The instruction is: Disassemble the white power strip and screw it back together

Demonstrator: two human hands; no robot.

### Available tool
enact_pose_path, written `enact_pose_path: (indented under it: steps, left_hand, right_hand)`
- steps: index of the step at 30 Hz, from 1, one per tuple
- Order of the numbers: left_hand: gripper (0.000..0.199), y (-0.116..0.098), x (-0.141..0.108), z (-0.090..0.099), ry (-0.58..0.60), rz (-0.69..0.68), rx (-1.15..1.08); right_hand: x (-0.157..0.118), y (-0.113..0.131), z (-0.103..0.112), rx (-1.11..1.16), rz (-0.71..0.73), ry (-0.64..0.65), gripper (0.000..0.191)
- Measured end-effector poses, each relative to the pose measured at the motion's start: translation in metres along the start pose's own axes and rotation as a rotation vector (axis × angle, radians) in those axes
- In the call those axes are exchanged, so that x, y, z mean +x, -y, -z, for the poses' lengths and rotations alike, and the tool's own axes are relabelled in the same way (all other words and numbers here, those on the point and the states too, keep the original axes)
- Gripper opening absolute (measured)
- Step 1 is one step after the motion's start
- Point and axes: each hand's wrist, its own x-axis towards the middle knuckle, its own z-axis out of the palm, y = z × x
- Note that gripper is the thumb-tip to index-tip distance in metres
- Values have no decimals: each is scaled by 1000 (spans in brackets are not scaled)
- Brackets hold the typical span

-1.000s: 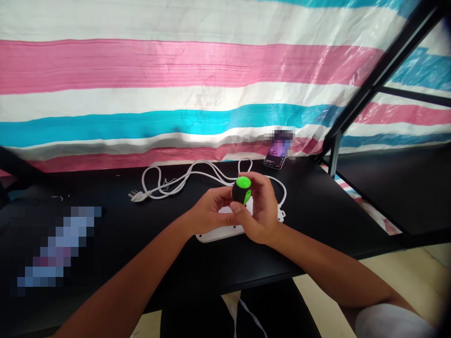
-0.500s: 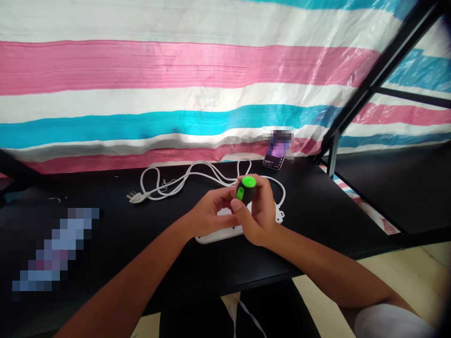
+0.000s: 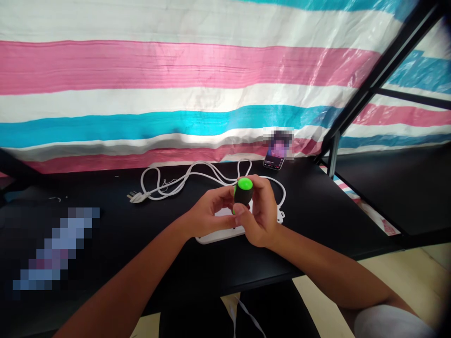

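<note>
My right hand (image 3: pixel 260 213) pinches one roughly upright, rounded black-and-green handle (image 3: pixel 244 191) over one flat white plastic strip (image 3: pixel 216 235).
My left hand (image 3: pixel 207 213) curls beside it; whether it grips, I cannot tell. Smooth black tabletop (image 3: pixel 197 272) spans strip to front edge; one looped white cable (image 3: pixel 197 173) and one lit phone (image 3: pixel 275 155) sit toward its back.

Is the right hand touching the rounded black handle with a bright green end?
Touching. The head view shows it: the right hand grips the rounded black handle with a bright green end, thumb lying against its near side.
</note>
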Motion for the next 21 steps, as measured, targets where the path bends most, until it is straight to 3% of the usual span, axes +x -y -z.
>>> enact_pose_path:
  steps: [4,9,15,21]
  left_hand:
    - [17,2,-2,3,8,1,47]
    - [21,5,0,3,-49,-27,52]
    - [18,-1,-1,2,28,7,10]
    - [27,5,-1,3,-51,-37,59]
  right_hand:
    - [0,0,4,62,-48,81,40]
    - [4,2,2,26,-43,37,39]
    - [3,1,4,60,-68,99,43]
    - [3,0,1,12,-47,4,42]
